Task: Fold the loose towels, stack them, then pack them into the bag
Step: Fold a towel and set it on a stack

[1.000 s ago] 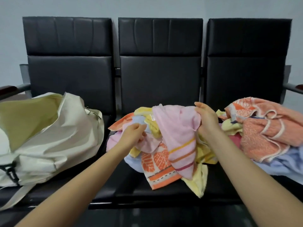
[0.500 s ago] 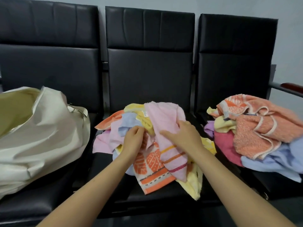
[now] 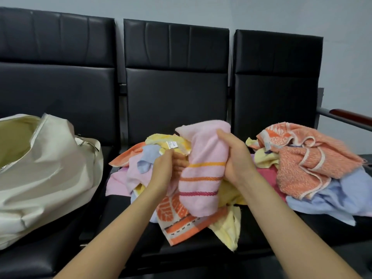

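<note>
Head view, the only one: we have both hands in the middle pile on the bench [image 3: 201,246]. Our right hand [image 3: 235,158] wraps its grip round the pink striped towel [image 3: 203,174], thumb on top, prob. to lift it free of the heap w/o dragging the others. Our left hand [image 3: 163,172] is curled into the cloth at that towel's left edge; which layer it pinches we can't tell, likely hunting a corner so the towel can open flat. Under it lie the orange leaf-print towel [image 3: 181,222] and the yellow towel [image 3: 229,226], both hanging over the seat edge. A 2nd loose heap, the orange towel [image 3: 308,158] on top, sits on the right seat, untouched. The cream bag [image 3: 52,170] waits open-mouthed on the left seat, near, for packing. Nothing folded yet, we judge.
</note>
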`<action>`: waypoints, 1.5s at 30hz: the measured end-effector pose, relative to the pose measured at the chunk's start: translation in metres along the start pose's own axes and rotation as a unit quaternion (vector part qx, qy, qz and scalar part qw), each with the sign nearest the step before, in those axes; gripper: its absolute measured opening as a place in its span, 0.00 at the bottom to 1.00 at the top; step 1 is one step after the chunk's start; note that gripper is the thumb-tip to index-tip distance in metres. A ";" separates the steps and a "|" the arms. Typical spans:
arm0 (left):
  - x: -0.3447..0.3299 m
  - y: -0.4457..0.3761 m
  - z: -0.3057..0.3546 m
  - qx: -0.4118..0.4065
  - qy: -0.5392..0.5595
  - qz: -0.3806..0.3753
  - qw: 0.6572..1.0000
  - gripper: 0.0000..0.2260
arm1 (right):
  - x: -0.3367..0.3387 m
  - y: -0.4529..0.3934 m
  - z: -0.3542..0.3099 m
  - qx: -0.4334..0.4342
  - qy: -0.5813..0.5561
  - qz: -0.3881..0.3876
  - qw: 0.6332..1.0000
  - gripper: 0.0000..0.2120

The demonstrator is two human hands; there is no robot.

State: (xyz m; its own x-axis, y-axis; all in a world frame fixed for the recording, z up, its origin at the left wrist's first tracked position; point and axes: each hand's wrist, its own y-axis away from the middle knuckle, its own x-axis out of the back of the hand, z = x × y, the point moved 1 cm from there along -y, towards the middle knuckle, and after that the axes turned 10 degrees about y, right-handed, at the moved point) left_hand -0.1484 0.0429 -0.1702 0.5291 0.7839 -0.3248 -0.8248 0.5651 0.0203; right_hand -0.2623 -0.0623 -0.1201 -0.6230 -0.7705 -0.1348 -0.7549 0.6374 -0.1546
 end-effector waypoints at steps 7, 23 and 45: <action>-0.025 0.042 0.002 0.126 0.131 -0.099 0.978 0.18 | 0.009 0.019 -0.004 -0.066 -0.067 -0.051 0.994 0.18; 0.037 0.019 0.040 0.072 0.253 -0.111 0.958 0.18 | 0.048 0.016 0.003 -0.092 -0.017 0.095 0.991 0.11; 0.115 0.041 -0.006 -0.025 -0.540 -0.082 0.837 0.10 | 0.097 0.045 0.047 -0.108 0.410 0.135 0.896 0.07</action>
State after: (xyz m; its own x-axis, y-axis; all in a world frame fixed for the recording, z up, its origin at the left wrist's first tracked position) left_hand -0.1229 0.1546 -0.2126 0.4849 0.4883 0.7255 -0.7168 0.6972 0.0098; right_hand -0.3471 -0.1081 -0.1860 -0.6627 -0.3905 0.6390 -0.5214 0.8531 -0.0194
